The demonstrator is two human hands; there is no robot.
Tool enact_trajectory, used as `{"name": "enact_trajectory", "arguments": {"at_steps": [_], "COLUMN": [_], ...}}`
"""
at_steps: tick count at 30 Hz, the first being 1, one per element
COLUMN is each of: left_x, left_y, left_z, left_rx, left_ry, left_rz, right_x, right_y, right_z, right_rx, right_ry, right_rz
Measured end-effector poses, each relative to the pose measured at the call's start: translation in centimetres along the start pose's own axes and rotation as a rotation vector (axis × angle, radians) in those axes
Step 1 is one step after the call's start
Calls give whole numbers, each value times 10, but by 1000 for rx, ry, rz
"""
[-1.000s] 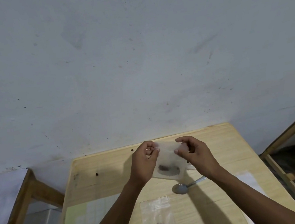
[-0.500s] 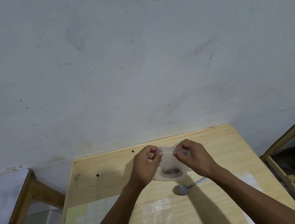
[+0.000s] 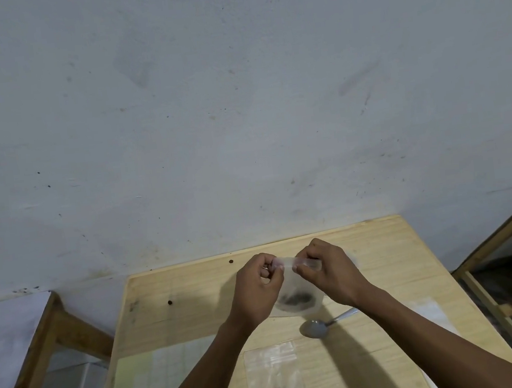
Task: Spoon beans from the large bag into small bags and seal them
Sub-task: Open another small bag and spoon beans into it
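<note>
Both pinching top edge of small bag (image 3: 295, 297): left hand (image 3: 259, 292), right hand (image 3: 327, 273) | beans (image 3: 297, 298) pooled below fingers | spoon (image 3: 315, 328) under right wrist | second filled bag (image 3: 276, 379) between forearms, on table (image 3: 180, 323)

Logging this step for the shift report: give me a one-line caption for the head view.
Both hands, left hand and right hand, pinch the top of a small bag of beans above the table, spoon lying nearby.
</note>
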State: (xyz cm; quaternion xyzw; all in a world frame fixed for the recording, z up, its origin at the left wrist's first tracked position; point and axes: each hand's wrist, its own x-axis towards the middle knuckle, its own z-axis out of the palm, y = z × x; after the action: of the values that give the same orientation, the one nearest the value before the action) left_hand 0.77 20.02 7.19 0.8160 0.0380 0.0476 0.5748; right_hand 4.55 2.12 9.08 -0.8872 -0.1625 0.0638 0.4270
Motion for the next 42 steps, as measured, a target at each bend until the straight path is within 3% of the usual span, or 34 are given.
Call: {"name": "enact_trajectory", "arguments": {"at_steps": [20,24,28,32,35,42], "left_x": [-22,-38,-55,-73,-88,-128], "left_y": [-16,-29,-41,-48,-62,-86], "left_z": [-22,-25,-28,-33,-36,-31], "left_rx": [-125,-31,-20,-111,-161,-49], "left_ry": [127,87,62,74,106,40], "left_rz": [-104,-71,-188,-304,-447,-664], "right_x": [-18,-19,-25,-39,-57,-103], "right_y": [5,2,2,12,20,32], "right_z": [12,17,31,50,64,87], "right_rx": [447,523,634,650,573,271], "right_ry": [48,65,73,-12,-192,-386], "right_rz": [239,272,354,435,483,445]}}
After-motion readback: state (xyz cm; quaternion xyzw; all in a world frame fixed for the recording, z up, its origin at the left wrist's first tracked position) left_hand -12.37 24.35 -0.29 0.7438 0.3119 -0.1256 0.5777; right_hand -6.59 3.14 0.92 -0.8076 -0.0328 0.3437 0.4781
